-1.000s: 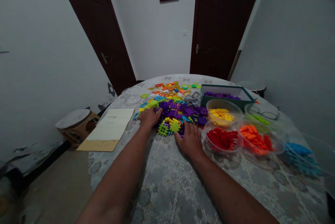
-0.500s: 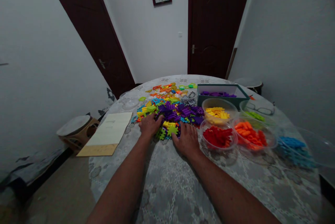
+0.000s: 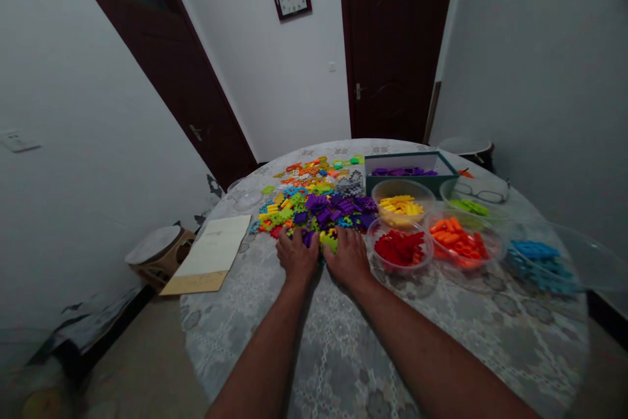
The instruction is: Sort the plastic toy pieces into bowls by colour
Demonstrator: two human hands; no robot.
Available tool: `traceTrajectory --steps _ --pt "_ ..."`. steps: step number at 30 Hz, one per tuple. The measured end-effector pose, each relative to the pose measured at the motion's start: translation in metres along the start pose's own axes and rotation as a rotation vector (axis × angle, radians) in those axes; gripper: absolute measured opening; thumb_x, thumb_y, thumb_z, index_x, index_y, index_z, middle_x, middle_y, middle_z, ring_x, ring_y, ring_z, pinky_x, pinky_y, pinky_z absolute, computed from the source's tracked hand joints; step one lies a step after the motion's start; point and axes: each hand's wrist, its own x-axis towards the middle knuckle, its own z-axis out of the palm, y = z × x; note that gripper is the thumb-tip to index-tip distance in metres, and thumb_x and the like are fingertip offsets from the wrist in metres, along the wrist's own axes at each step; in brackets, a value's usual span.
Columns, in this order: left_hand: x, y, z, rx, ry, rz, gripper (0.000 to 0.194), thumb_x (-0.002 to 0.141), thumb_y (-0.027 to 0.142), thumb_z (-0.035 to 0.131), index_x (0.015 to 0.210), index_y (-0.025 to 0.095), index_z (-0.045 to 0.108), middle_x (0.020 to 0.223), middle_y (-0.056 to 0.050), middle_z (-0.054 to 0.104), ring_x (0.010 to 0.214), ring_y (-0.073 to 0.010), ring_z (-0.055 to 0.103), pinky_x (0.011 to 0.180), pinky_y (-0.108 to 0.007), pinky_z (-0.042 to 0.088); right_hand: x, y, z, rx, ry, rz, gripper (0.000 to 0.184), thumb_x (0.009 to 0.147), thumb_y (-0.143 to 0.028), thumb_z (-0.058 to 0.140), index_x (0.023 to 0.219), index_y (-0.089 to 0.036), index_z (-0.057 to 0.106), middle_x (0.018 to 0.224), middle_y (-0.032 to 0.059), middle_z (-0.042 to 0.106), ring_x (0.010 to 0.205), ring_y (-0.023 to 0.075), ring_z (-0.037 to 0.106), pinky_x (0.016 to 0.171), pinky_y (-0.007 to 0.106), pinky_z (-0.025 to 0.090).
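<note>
A heap of colourful plastic interlocking building pieces [image 3: 338, 208] lies on the table, purple ones on top. My left hand [image 3: 297, 257] rests at the heap's near edge, fingers spread and bent down over pieces, a purple one showing beside the thumb. Close to its right, my right hand [image 3: 347, 255] lies on the same edge with its fingers apart. Yellow-green building pieces [image 3: 328, 240] show between the two hands. The fingertips are partly hidden among the pieces, and neither hand is lifting anything.
Clear bowls hold red pieces [image 3: 400, 247], orange pieces [image 3: 458, 242], yellow pieces [image 3: 401, 205], green pieces [image 3: 470, 206] and blue pieces [image 3: 540, 262]. Behind them are a green box [image 3: 412, 185] with purple pieces and eyeglasses [image 3: 483, 195]. A paper sheet [image 3: 210, 252] overhangs the table's left edge.
My left hand has moved right and toward me, closer to my right hand. The pieces between the hands are now more covered. The view has shifted slightly.
</note>
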Motion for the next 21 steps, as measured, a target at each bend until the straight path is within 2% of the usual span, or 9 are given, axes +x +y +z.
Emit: traceTrajectory --steps 3,7,11,16,21 --pt "-0.008 0.009 0.000 -0.038 -0.011 -0.019 0.043 0.094 0.050 0.069 0.125 0.020 0.072 0.150 -0.020 0.053 0.137 -0.0371 0.053 0.113 -0.049 0.041 0.001 0.001 0.000 0.059 -0.001 0.029 0.050 0.093 -0.037 0.069 0.138 -0.016 0.060 0.122 0.0181 0.067 0.117 0.0341 0.059 0.106 0.048 0.045" --pt "-0.016 0.024 -0.001 -0.100 -0.124 -0.081 0.044 0.098 0.047 0.062 0.129 0.015 0.063 0.125 -0.020 0.070 0.125 -0.0357 0.063 0.109 -0.050 0.044 0.002 0.003 0.000 0.197 -0.002 0.077 0.046 0.095 -0.031 0.064 0.138 -0.015 0.061 0.123 0.0176 0.066 0.119 0.0324 0.061 0.105 0.046 0.049" --pt "-0.022 0.034 0.001 -0.188 -0.108 -0.162 0.044 0.100 0.050 0.057 0.126 0.015 0.062 0.121 -0.021 0.073 0.122 -0.0362 0.066 0.109 -0.051 0.043 0.003 0.004 -0.001 0.370 0.021 0.084 0.045 0.097 -0.027 0.057 0.139 -0.014 0.061 0.128 0.0178 0.063 0.121 0.0298 0.063 0.105 0.043 0.052" --pt "-0.026 0.030 -0.001 -0.413 -0.061 -0.122 0.033 0.099 0.043 0.057 0.124 0.021 0.064 0.125 -0.015 0.074 0.121 -0.0308 0.067 0.110 -0.047 0.044 0.003 -0.004 -0.001 0.499 0.059 0.099 0.046 0.095 -0.026 0.056 0.139 -0.015 0.063 0.130 0.0170 0.062 0.125 0.0286 0.062 0.109 0.042 0.051" --pt "-0.029 0.025 -0.005 -0.574 -0.057 -0.082 0.028 0.097 0.035 0.060 0.121 0.024 0.065 0.122 -0.010 0.074 0.116 -0.0275 0.068 0.105 -0.044 0.049 0.005 -0.010 -0.002 0.577 0.085 0.185 0.046 0.094 -0.031 0.058 0.138 -0.018 0.066 0.133 0.0148 0.065 0.124 0.0276 0.064 0.111 0.042 0.050"
